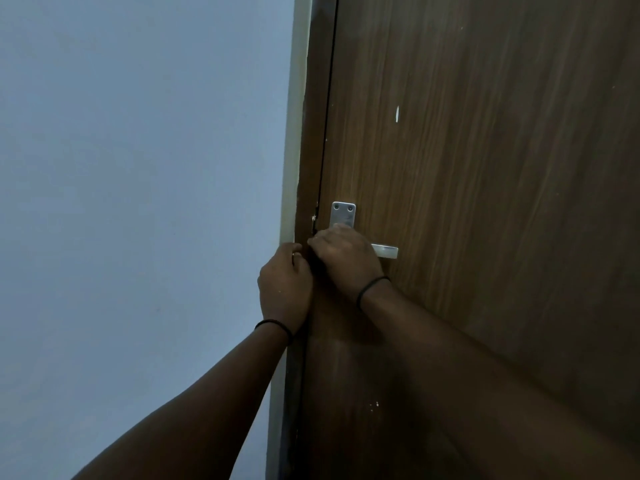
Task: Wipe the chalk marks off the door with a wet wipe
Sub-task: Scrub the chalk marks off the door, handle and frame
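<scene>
A brown wooden door (485,168) fills the right half of the view. A short white chalk mark (397,114) shows on it above the handle, and small white specks (375,405) sit lower down. My right hand (343,258) is closed over the silver lever door handle (386,251), just under its metal plate (343,213). My left hand (285,289) rests against the door frame (294,168) beside it, fingers curled inward. What the curled fingers hold is hidden. No wet wipe is visible.
A pale blue-grey wall (138,202) takes up the left half. A dark gap (325,133) runs between the door's edge and the frame. Both wrists wear thin black bands.
</scene>
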Motion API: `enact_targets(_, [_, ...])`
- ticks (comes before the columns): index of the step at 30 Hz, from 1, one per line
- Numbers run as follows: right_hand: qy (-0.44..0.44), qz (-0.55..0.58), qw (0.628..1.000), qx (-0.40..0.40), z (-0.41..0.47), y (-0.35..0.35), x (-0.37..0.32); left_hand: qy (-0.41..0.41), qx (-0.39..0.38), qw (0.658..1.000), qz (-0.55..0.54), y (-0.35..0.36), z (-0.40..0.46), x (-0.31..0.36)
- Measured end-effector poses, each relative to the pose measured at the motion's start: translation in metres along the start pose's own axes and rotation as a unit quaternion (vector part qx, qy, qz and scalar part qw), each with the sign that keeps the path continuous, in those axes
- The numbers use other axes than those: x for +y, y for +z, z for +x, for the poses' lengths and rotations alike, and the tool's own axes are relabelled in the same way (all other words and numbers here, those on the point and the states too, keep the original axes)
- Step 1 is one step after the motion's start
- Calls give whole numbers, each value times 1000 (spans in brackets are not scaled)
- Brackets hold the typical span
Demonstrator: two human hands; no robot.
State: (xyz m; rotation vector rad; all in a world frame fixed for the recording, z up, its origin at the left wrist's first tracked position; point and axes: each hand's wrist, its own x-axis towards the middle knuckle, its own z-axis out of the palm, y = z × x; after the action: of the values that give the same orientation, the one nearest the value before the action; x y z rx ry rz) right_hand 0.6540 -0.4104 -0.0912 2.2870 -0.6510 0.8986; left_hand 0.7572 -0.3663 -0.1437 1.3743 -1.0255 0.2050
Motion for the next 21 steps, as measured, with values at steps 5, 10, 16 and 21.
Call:
enact_targets(5, [44, 92, 991, 83, -20, -15, 24, -10, -6, 1000, -9, 10, -1, 0])
enact_targets(10, [22, 66, 993, 98, -67, -32, 66, -4, -22, 1000, -16, 18, -5, 6])
enact_targets(16, [18, 25, 999, 43, -66, -32, 59, -7, -25, 999, -23, 15, -3, 19])
enact_targets(21, [42, 39, 998, 28, -30, -7, 21, 10, -3, 1000, -2, 6, 3, 21])
